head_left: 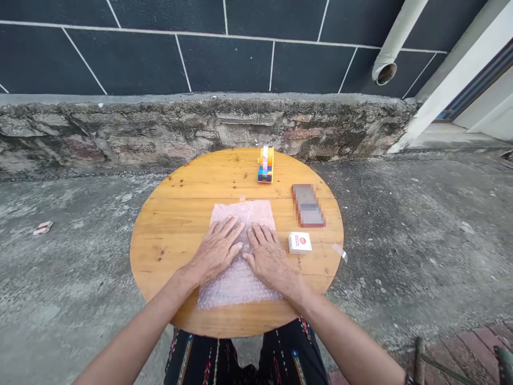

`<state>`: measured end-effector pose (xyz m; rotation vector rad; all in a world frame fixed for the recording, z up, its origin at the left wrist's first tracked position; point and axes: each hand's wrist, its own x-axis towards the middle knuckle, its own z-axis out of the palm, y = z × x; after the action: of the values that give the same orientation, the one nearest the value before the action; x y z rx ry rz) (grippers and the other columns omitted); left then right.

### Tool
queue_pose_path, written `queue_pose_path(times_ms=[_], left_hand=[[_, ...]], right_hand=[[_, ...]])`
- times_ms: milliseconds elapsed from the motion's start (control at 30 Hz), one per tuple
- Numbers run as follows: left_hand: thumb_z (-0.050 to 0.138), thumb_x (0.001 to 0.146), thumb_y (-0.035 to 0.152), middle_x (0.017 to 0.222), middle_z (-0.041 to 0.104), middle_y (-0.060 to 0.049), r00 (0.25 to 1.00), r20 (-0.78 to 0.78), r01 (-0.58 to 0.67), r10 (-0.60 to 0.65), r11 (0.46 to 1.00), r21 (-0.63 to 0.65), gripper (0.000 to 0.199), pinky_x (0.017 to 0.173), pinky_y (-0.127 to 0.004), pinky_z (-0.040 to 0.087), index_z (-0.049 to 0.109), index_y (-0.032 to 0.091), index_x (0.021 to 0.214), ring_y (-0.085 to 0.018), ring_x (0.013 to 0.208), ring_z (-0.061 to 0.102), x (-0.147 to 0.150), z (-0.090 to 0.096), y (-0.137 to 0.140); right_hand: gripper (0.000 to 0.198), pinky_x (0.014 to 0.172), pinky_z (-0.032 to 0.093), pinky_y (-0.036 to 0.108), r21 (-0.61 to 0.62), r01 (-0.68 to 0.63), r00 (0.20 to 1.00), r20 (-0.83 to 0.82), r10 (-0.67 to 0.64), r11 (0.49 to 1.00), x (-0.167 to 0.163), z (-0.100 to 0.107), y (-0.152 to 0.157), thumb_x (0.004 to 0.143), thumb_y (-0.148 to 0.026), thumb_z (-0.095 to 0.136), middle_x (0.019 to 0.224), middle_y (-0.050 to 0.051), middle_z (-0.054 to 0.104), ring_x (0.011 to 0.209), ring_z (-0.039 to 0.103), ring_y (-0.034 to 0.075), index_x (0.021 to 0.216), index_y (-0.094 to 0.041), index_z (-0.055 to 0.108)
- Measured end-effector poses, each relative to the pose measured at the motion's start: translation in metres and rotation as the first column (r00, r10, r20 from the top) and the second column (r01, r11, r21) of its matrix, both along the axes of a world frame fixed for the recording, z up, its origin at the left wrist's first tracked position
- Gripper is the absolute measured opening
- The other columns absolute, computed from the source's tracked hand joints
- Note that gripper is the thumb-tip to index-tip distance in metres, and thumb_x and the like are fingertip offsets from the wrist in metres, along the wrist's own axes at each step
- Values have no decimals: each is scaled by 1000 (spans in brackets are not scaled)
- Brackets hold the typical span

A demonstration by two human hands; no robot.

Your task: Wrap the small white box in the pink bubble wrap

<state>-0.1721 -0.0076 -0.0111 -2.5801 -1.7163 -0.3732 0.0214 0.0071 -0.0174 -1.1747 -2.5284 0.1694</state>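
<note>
A pinkish, see-through sheet of bubble wrap [236, 294] lies flat on a round wooden table [172, 214]. Flat on the left part of the sheet rests my left hand [218, 248], its fingers stretched out. My right hand [266, 254] lies beside it with the fingers spread, palm down on the wrap. The two thumbs are close together but apart. Just right of my right hand stands a small white box [300, 243] with a red round mark. Whatever is under my palms is hidden.
A yellow and blue tape dispenser [265, 164] stands near the table's far edge. Behind the white box lies a blurred flat object with a reddish-brown edge [308, 205]. A strip of clear tape [340, 252] hangs at the right rim. A stone ledge [180, 131] runs behind the table.
</note>
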Motion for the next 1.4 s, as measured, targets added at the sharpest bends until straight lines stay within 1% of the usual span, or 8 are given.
queue_pose_path(times_ms=[200, 467, 700, 767, 867, 1033, 1267, 1400], left_hand=[[32, 97, 42, 154, 30, -9, 998, -62, 14, -16, 999, -29, 52, 115, -49, 22, 36, 19, 144, -27, 142, 25, -3, -9, 19], [33, 96, 46, 153, 33, -9, 997, -72, 21, -18, 999, 34, 54, 114, -48, 23, 38, 20, 144, -27, 141, 28, -7, -18, 20], [33, 96, 46, 150, 37, -13, 995, -94, 20, -16, 999, 44, 54, 114, -49, 25, 44, 15, 139, -29, 140, 30, -6, -17, 21], [32, 97, 45, 151, 36, -12, 994, -105, 22, -17, 999, 42, 54, 113, -50, 25, 43, 14, 140, -29, 140, 30, -6, -17, 20], [32, 97, 46, 152, 33, -11, 993, -114, 22, -17, 999, 44, 55, 113, -50, 25, 38, 17, 143, -29, 141, 29, -7, -17, 20], [33, 96, 47, 153, 32, -10, 993, -113, 19, -14, 999, 48, 55, 113, -50, 25, 39, 18, 143, -28, 141, 29, -8, -19, 20], [35, 96, 48, 152, 34, -10, 994, -110, 23, -14, 997, 79, 56, 112, -51, 26, 40, 19, 143, -29, 140, 30, -8, -20, 20], [35, 95, 48, 152, 35, -10, 993, -119, 22, -12, 996, 81, 55, 112, -51, 27, 41, 18, 141, -30, 141, 29, -8, -19, 20]], right_hand=[[60, 115, 21, 50, -4, 10, 1000, 1, -10, 1000, -1, -3, 0, 90, -40, 53, 148, 20, 38, 138, 29, 33, 138, -6, 43], [58, 115, 21, 49, -6, 24, 1000, 4, -24, 1000, -1, 5, -2, 91, -42, 50, 146, 19, 41, 137, 31, 32, 137, -6, 44], [53, 113, 26, 43, -7, -42, 999, 32, 42, 999, -18, 16, 5, 89, -16, 42, 145, 17, 42, 136, 33, 28, 140, -4, 40], [52, 113, 26, 43, -12, -33, 998, 45, 34, 999, -19, 13, 8, 90, -18, 41, 146, 17, 42, 137, 33, 28, 140, -3, 39], [54, 114, 23, 45, 10, 3, 999, 48, -3, 1000, -14, 5, 11, 94, -28, 42, 147, 19, 40, 137, 32, 29, 141, -2, 38], [62, 115, 21, 46, 30, 70, 996, 48, -71, 997, -8, -5, 12, 92, -42, 47, 147, 20, 39, 137, 30, 32, 139, -1, 41], [55, 114, 23, 46, 36, 89, 995, 29, -90, 995, -10, -2, 13, 94, -37, 45, 145, 19, 42, 135, 32, 31, 136, -3, 44], [44, 113, 26, 42, 80, 36, 999, -17, -34, 996, -15, 9, 11, 95, -25, 42, 143, 14, 46, 134, 34, 27, 134, -7, 47]])
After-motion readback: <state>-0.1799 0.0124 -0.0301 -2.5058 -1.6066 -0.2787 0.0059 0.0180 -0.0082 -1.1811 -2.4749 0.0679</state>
